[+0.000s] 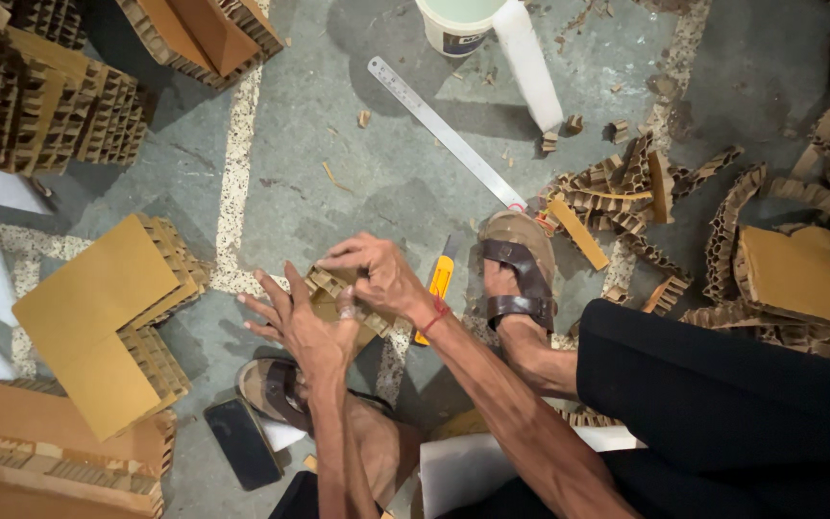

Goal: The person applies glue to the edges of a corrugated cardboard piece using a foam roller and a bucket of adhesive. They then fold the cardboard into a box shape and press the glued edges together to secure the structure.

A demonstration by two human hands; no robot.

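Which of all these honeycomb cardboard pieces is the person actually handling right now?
The small honeycomb cardboard piece on the floor between both hands: left hand presses flat on it, right hand pinches its top. The L-shaped pieces lie untouched farther left.

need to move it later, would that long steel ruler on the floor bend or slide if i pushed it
The steel ruler looks thin and flat, so it would probably flex slightly when lifted by one end. Lying flat on smooth concrete floor, it likely slides rather than rolls.
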